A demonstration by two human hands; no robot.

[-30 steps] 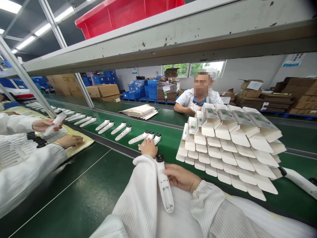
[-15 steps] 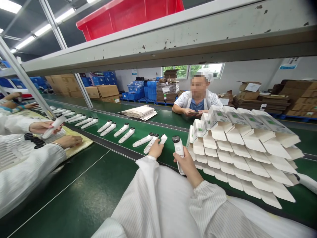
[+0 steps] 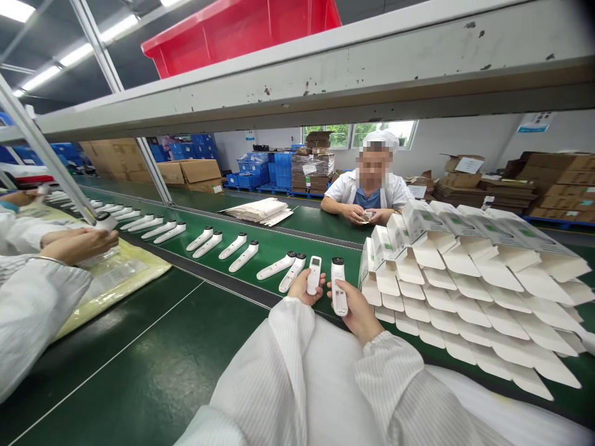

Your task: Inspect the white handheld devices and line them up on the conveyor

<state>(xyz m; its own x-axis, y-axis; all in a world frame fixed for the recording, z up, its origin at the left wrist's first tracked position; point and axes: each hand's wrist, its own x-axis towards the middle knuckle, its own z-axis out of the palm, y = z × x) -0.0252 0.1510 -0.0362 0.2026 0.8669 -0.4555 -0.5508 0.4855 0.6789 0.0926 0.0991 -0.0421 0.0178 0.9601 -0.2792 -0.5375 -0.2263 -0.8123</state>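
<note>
My left hand (image 3: 301,289) is closed around a white infrared thermometer (image 3: 315,276), its small dark screen facing me. In my right hand (image 3: 359,308) is a second infrared thermometer (image 3: 338,272), black head upward, with what looks like an open battery slot low on its handle. Both are held upright, side by side with a small gap. Just left of my left hand, a white thermometer (image 3: 292,273) lies on the green conveyor belt (image 3: 218,267). Stacked open white cartons (image 3: 430,272) stand close to the right of my right hand.
More thermometers (image 3: 170,232) lie along the belt leftward. A co-worker's hands (image 3: 77,244) hold a thermometer above a yellow plastic-covered mat (image 3: 134,267). Opposite sits another person (image 3: 372,179) near flat cartons (image 3: 258,210). A metal shelf (image 3: 288,93) with a red bin (image 3: 242,31) spans overhead.
My left hand has lifted its thermometer and turned the screen toward me, beside the right one. Belt thermometers and cartons have shifted right. The left co-worker's hands have come together around their thermometer.
</note>
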